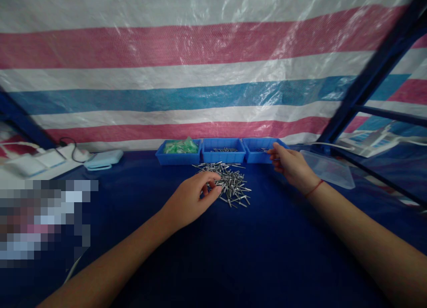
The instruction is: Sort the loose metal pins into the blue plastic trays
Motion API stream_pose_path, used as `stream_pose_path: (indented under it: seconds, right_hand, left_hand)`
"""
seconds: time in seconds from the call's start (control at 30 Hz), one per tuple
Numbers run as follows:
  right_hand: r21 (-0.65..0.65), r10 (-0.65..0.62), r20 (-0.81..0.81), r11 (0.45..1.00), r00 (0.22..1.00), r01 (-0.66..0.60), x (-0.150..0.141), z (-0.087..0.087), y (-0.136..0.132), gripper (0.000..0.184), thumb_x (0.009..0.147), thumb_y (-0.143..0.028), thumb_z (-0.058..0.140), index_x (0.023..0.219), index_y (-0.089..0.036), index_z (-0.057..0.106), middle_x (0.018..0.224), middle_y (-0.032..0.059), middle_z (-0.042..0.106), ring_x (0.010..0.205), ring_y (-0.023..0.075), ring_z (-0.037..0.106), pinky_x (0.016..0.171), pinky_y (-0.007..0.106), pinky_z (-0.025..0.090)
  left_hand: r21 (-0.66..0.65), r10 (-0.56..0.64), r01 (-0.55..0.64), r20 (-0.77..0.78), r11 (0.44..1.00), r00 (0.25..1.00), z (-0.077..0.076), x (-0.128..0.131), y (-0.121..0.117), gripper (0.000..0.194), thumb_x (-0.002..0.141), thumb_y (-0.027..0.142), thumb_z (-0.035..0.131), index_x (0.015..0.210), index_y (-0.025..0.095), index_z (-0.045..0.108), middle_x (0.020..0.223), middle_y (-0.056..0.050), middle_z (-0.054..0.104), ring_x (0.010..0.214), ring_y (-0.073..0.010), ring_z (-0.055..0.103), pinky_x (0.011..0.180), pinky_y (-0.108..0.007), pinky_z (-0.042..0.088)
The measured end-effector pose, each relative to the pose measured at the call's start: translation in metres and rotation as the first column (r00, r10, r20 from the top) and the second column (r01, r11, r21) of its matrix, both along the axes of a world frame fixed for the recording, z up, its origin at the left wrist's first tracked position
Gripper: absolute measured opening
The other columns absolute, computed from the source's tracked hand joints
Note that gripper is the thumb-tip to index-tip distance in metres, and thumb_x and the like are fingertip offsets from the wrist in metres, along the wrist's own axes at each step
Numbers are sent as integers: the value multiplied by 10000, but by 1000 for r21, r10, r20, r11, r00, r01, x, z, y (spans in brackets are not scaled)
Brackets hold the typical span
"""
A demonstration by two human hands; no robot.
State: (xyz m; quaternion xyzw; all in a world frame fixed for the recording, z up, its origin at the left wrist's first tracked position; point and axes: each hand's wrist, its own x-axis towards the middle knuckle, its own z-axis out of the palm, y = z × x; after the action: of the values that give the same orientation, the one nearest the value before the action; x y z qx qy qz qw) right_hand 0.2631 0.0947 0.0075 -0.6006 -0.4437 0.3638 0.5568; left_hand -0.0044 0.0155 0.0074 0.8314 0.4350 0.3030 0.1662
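Observation:
A heap of small metal pins lies on the dark blue table cover. My left hand rests at the heap's left edge, fingers curled in a pinch among the pins. My right hand is over the front rim of the right blue tray, fingers pinched together; what they hold is too small to make out. The middle blue tray has a few pins in it. The left blue tray holds green plastic pieces.
A clear plastic lid lies right of the trays. A light blue case and white boxes with a cable sit at the back left. A striped tarp hangs behind, and a dark blue frame post slants at the right.

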Motion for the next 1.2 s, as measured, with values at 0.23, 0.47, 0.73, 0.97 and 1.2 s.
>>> stream_pose_path:
  seconds: [0.23,0.47,0.73,0.97,1.2]
  right_hand:
    - [-34,144,30,989,989,-143,-18,-3,-13,214,754,-338,537,666,-153,600,576,-4,501,449,72,400,387,203,267]
    - [11,315,128,948,940,-319,-39,-2,-30,271,756,-388,548,666,-145,626,561,-11,522,485,80,420,456,222,292]
    - [32,427,332,886,841,-462,-48,0,-41,305,797,-401,496,647,-158,604,560,-15,531,499,96,438,483,237,313]
    - [31,431,374,879,821,-476,-50,1,-44,299,817,-371,491,622,-168,591,549,-20,524,496,99,433,486,240,319]
    - [36,534,496,775,685,-631,-55,-8,-48,223,828,-302,492,680,-175,600,630,-11,563,576,112,493,549,252,385]
  left_hand:
    - [30,-32,45,-343,999,939,-6,-9,6,187,823,356,561,847,175,602,864,-25,615,782,-165,581,686,-289,444]
    - [47,-2,28,-475,999,880,-4,-7,4,172,893,273,482,857,179,622,858,-24,625,807,-175,599,706,-294,445]
    - [38,8,11,-478,999,878,-2,-9,6,181,912,241,445,871,171,606,892,-32,629,813,-174,602,726,-299,450]
    - [12,-17,24,-415,1000,910,-1,-9,6,176,912,236,429,864,170,585,873,-34,610,803,-183,593,711,-309,446]
    - [43,21,-6,-368,999,930,-3,-8,7,184,928,223,375,884,159,541,879,-43,575,809,-184,568,744,-332,440]
